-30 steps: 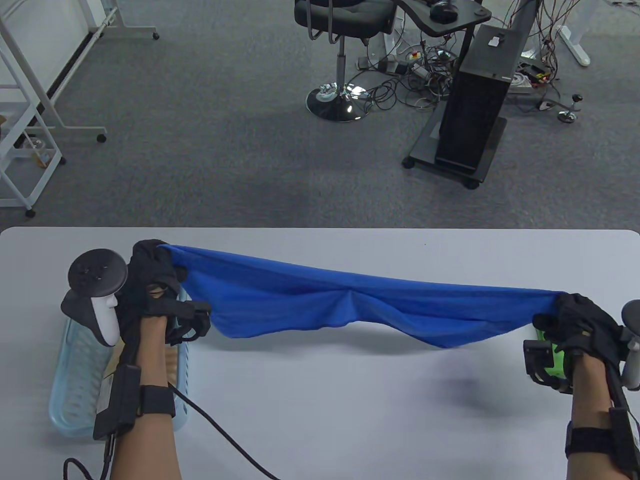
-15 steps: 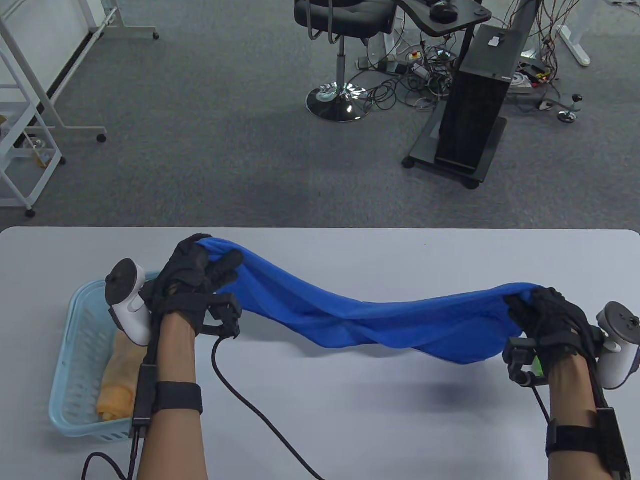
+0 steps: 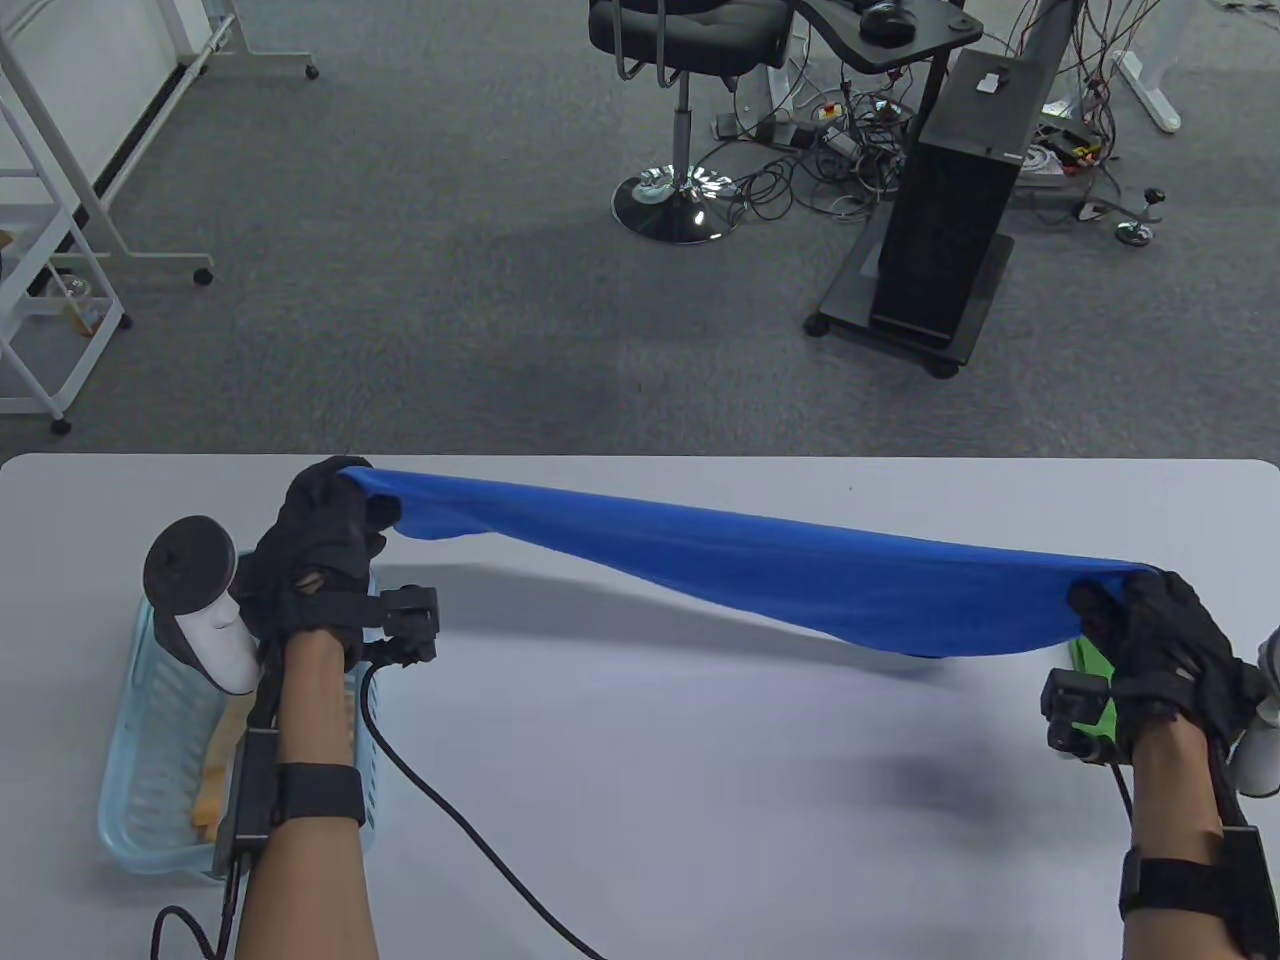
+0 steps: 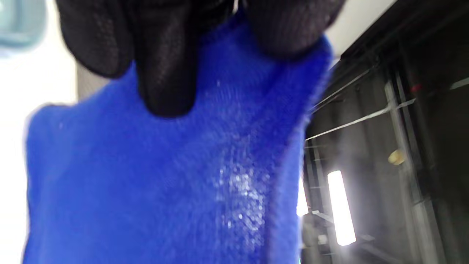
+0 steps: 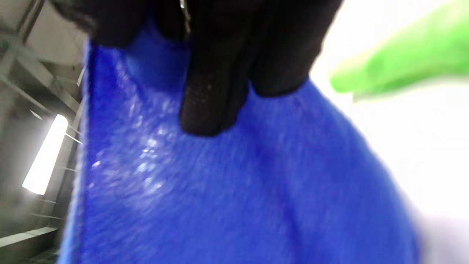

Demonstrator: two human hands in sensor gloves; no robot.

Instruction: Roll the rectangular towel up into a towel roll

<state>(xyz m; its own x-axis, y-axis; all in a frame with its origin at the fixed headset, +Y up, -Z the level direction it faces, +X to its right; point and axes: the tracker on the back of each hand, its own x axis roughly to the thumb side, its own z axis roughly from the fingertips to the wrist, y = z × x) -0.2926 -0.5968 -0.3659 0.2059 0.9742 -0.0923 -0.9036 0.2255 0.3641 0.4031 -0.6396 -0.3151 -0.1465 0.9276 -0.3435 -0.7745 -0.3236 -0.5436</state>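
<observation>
Blue towel [image 3: 760, 570] stretched in the air above the grey table [image 3: 700, 800], unrolled, sagging slightly toward the right. Left hand [image 3: 315, 545] grips its left end, fingers [image 4: 165, 73] closed on the cloth; right hand [image 3: 1160, 630] grips the right end likewise. Light-blue basket [image 3: 150, 760] under the left forearm. Green object [image 3: 1090, 665] beside the right hand. Office chair [image 3: 690, 60] on grey carpet beyond.

Grey carpet [image 3: 400, 250] covers the floor. A black swivel chair [image 3: 690, 30] stands beside a black desk [image 3: 890, 40]. Tangled cables [image 3: 830, 160] lie beneath.

The left arm hides much of the basket [image 3: 130, 800]; its orange contents [image 3: 207, 800] barely show.
</observation>
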